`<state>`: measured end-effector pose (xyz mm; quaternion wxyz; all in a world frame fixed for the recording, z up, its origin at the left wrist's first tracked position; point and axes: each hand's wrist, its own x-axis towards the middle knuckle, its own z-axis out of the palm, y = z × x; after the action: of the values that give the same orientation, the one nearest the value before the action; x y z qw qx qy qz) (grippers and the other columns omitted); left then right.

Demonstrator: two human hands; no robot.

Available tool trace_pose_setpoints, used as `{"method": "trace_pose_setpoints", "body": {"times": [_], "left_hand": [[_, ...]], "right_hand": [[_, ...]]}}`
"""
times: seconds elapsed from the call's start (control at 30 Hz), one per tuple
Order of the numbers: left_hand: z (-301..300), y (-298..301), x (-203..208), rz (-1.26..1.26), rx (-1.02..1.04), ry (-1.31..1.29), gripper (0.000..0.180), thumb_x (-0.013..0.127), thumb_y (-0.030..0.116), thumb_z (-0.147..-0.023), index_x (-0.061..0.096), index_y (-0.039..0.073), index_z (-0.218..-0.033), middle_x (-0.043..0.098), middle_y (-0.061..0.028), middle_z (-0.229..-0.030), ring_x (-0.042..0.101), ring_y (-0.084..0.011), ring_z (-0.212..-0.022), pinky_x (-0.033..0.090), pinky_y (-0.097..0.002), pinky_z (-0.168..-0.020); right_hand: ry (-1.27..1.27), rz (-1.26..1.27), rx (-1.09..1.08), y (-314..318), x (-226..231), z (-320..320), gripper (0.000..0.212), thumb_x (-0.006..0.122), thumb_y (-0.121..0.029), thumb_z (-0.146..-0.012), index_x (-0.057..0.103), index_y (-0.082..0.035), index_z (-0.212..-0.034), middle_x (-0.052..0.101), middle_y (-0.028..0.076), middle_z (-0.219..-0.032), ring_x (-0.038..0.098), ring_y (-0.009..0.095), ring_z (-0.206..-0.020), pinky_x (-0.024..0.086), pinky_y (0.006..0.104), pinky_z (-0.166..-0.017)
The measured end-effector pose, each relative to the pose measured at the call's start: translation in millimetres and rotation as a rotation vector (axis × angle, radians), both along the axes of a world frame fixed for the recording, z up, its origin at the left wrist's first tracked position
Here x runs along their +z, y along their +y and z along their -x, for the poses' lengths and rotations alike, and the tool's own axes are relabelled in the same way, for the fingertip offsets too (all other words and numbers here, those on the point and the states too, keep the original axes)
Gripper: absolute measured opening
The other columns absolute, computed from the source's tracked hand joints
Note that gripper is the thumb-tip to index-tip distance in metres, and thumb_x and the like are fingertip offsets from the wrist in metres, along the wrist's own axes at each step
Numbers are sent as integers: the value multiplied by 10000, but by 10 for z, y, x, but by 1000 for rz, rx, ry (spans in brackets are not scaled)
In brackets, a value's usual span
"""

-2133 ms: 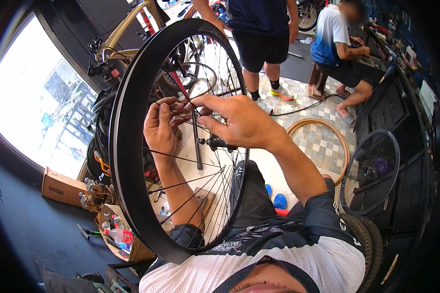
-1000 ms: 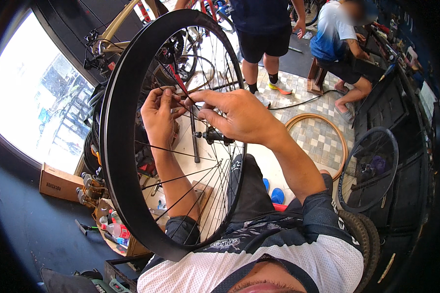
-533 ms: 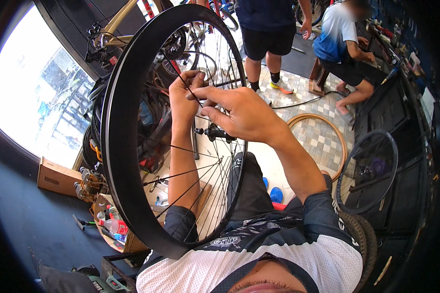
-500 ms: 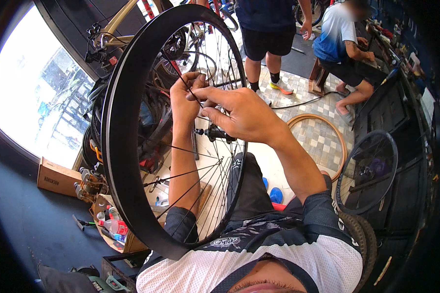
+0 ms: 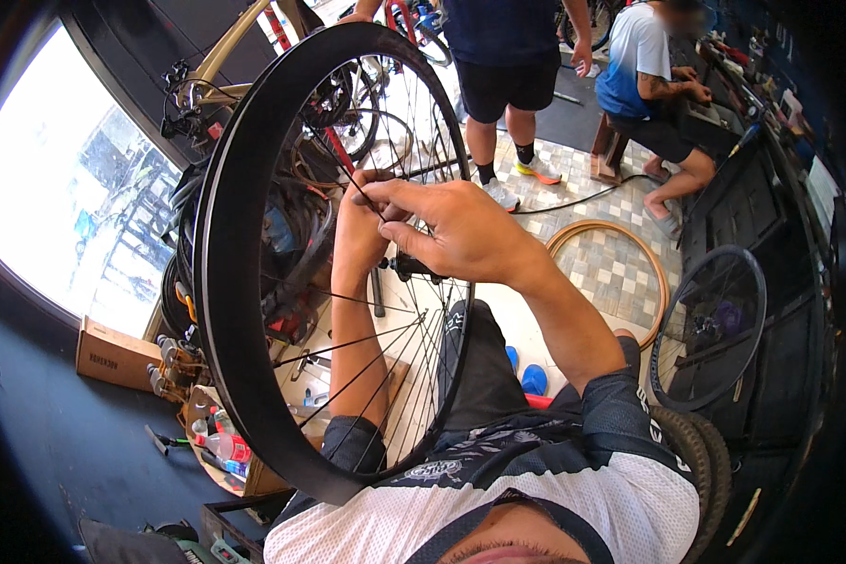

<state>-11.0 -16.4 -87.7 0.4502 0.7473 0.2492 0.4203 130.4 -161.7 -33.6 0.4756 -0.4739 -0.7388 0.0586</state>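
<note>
A black deep-rimmed bicycle wheel [image 5: 238, 235] stands upright in front of me, its lower rim against my shirt. Its black hub [image 5: 409, 267] shows just below my hands. Through the spokes reaches my left forearm, and my left hand [image 5: 359, 226] is closed with its fingers at a dark spoke [image 5: 352, 179]. My right hand [image 5: 461, 230] comes across from the right, thumb and forefinger pinched on the same spoke next to the left fingers. The left fingertips are partly hidden behind the right hand.
Bottles [image 5: 224, 446] stand on a low table at lower left, near a cardboard box [image 5: 115, 350]. A tan rim [image 5: 658, 282] lies on the tiled floor; another wheel [image 5: 759, 310] leans at right. One person [image 5: 512, 56] stands ahead; another [image 5: 644, 75] sits at a bench.
Both hands have shifted slightly down along the spoke and drawn closer together. The wheel has barely moved. The standing person has shifted slightly, with one hand now near the wheel's top.
</note>
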Motion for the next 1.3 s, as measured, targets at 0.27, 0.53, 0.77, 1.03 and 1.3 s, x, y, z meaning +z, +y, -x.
{"method": "trace_pose_setpoints", "body": {"times": [0.27, 0.53, 0.77, 1.03, 1.3], "left_hand": [[113, -300, 93, -287, 265, 245, 397, 752, 68, -893, 596, 11, -1253, 774, -188, -1004, 771, -303, -919, 583, -395, -822], [116, -438, 96, -407, 304, 96, 531, 740, -20, -824, 542, -18, -1316, 705, -195, -1095, 728, -324, -958, 569, -410, -833], [140, -536, 157, -387, 422, 114, 557, 735, -21, -868, 483, -26, -1365, 628, -189, -1112, 677, -284, -890, 557, -407, -761], [249, 21, 58, -569, 816, 180, 958, 819, 82, -886, 220, 9, -1630, 465, -323, -1448, 574, -427, -1255, 511, -451, -1033], [70, 105, -63, -737, 677, 404, 378, 753, 219, -931, 755, 90, -1286, 494, -228, -1559, 345, -453, -1529, 286, -569, -1242]], "right_hand": [[-14, 10, -2, -30, 36, 34, 475, 684, -218, -978, 626, -87, -1431, 778, 216, -1058, 751, 406, -980, 584, 496, -881], [-39, -29, -15, -18, 30, 57, 448, 710, -229, -978, 640, -84, -1396, 790, 160, -1008, 759, 385, -915, 587, 462, -830], [-35, 27, 0, -16, 27, 16, 514, 687, -252, -976, 605, -63, -1447, 776, 219, -1065, 750, 407, -984, 585, 493, -874], [-31, 0, -8, -53, 53, 40, 484, 704, -239, -979, 636, -40, -1416, 781, 194, -1030, 757, 384, -925, 586, 465, -844], [-26, -51, -18, -15, 5, 39, 467, 754, -195, -962, 654, -55, -1396, 794, 144, -995, 778, 324, -869, 602, 390, -803]]}}
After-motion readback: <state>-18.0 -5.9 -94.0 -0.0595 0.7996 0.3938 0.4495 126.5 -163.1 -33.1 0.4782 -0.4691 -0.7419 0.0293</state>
